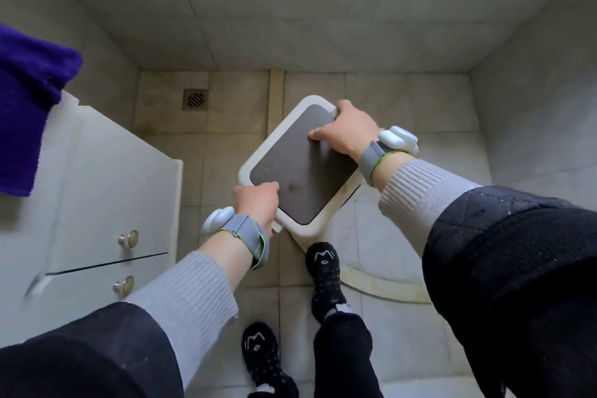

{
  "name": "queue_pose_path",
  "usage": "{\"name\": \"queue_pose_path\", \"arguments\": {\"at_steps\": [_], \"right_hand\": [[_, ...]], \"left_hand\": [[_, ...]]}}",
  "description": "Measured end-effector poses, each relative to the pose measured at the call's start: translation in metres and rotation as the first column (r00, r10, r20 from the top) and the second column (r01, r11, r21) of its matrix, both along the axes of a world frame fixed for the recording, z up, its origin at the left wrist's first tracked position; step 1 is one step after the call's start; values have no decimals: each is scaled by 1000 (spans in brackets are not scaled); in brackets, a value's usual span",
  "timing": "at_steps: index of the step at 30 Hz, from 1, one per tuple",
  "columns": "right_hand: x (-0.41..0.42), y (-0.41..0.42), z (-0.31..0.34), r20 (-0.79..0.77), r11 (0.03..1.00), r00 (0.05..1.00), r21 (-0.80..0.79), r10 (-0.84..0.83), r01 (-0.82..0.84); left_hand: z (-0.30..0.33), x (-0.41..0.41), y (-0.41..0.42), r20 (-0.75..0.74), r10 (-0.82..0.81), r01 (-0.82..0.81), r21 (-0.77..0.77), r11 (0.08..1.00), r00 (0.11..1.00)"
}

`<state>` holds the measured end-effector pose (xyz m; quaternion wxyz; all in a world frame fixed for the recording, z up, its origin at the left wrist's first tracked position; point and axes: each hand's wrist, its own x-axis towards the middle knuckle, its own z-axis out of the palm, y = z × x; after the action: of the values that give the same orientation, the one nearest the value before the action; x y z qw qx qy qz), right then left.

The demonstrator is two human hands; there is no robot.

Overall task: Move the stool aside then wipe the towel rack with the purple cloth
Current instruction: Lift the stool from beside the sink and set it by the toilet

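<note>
The stool (298,168), cream-rimmed with a grey-brown top, sits turned like a diamond over the tiled floor in the middle of the head view. My left hand (258,203) grips its near-left corner. My right hand (345,131) grips its far-right corner, thumb on the top. Whether the stool's feet touch the floor is hidden. The purple cloth (26,107) hangs at the far left, draped over the top of a white cabinet. No towel rack shows in this frame.
A white cabinet (106,191) with two round knobs stands at the left. A floor drain (194,99) lies beyond it. Tiled walls close the corner ahead and at the right. A curved raised sill (381,284) crosses the floor. My two feet (324,275) stand just below the stool.
</note>
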<state>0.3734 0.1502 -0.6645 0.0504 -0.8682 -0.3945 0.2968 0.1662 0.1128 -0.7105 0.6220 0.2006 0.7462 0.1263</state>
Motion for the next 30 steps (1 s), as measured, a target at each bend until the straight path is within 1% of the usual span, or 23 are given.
{"name": "queue_pose_path", "arguments": {"at_steps": [2, 4, 8, 11, 12, 15, 19, 20, 24, 27, 30], "right_hand": [[2, -20, 4, 0, 999, 999, 8, -33, 33], [5, -39, 10, 13, 998, 998, 12, -64, 63], [31, -109, 19, 35, 981, 980, 12, -196, 195], [49, -164, 22, 43, 962, 961, 13, -275, 274], [50, -170, 21, 45, 960, 959, 16, -282, 281], [62, -209, 23, 31, 940, 939, 14, -342, 342], [86, -272, 19, 18, 891, 891, -11, -454, 454], [85, -277, 17, 21, 887, 887, -11, -461, 461], [104, -336, 3, 15, 844, 844, -13, -536, 536], [113, -373, -13, -11, 814, 813, -4, -582, 582], [119, -409, -27, -24, 776, 776, -7, -630, 630]], "left_hand": [[9, 4, -9, -30, -80, 81, 20, 997, 996], [11, 8, -18, -12, -106, 106, 9, 994, 994], [-10, 30, -57, -21, -211, 212, 17, 977, 977], [21, 52, -100, 4, -289, 289, 28, 957, 957], [28, 54, -106, 11, -281, 281, 31, 959, 960], [32, 69, -136, 29, -322, 323, -7, 946, 946], [29, 96, -180, 0, -433, 433, -32, 901, 901], [30, 95, -184, 1, -443, 443, -27, 896, 896], [16, 118, -224, 7, -517, 517, -21, 856, 856], [0, 131, -252, -15, -552, 552, -3, 834, 834], [-41, 141, -281, -43, -602, 602, 3, 798, 798]]}}
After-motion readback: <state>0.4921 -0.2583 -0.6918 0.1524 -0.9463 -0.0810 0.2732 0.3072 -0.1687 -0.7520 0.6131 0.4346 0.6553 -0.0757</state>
